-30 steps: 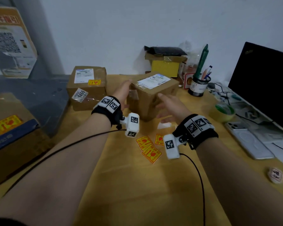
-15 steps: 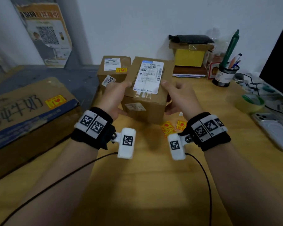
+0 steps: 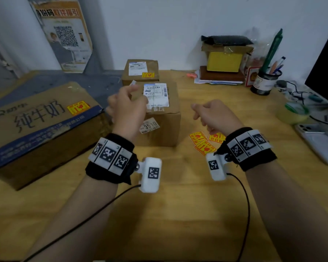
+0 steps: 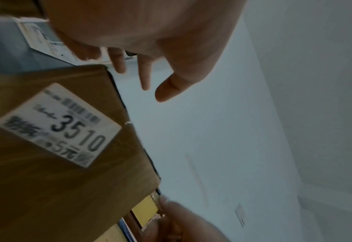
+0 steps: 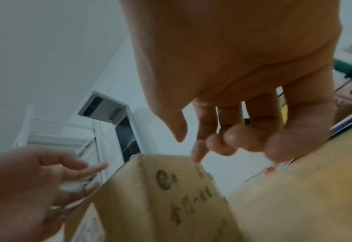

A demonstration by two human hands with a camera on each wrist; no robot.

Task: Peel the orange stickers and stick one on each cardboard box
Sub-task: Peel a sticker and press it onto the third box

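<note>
Your left hand and right hand hover loosely spread, holding nothing, beside the unlabelled middle box; 2 boxes already carry orange stickers, 3 loose stickers lie just right of it.

My left hand hovers over the near cardboard box, fingers loosely curled, nothing held that I can make out. My right hand hangs just right of that box, fingers loosely curled, above three loose orange stickers lying on the wooden table. Near box shows a white shipping label on top and a "3510" tag on its front. Behind it, touching or nearly so, a smaller box carries an orange sticker. The big flat carton at left carries one too. Pen cup and phone sit far right.
</note>
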